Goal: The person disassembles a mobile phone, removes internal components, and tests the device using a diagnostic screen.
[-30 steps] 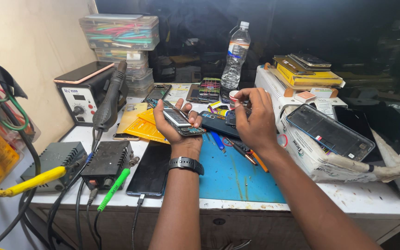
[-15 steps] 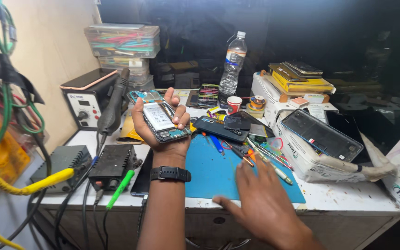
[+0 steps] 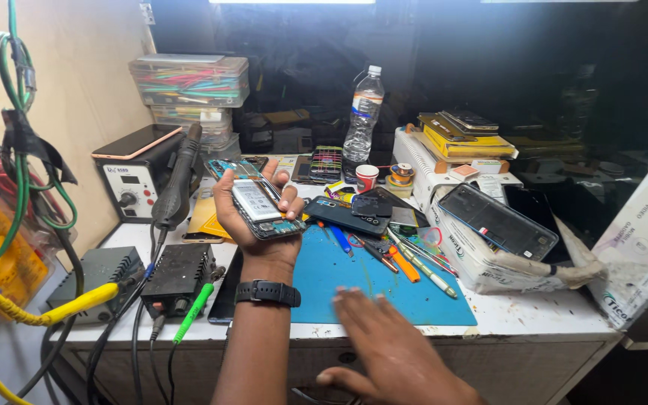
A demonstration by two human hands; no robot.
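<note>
My left hand (image 3: 253,214) is raised over the left part of the bench and grips an opened phone (image 3: 260,208), back cover off, with its white battery and circuit board showing. A black watch (image 3: 268,292) sits on that wrist. My right hand (image 3: 391,349), blurred, hovers palm down with fingers spread over the near edge of the blue work mat (image 3: 354,277), holding nothing. Another dark phone (image 3: 346,216) lies on the mat just beyond the left hand, beside several screwdrivers and tweezers (image 3: 406,259).
A hot-air station (image 3: 140,184) with its handle stands at the left, power units (image 3: 178,277) with cables in front. A water bottle (image 3: 364,112), small cup (image 3: 367,177), stacked plastic boxes (image 3: 189,82), and a white box bearing phone parts (image 3: 489,225) crowd the back and right.
My right hand left the tools near the dark phone and dropped back to the bench's near edge. My left hand lifted the opened phone and turned it up toward me.
</note>
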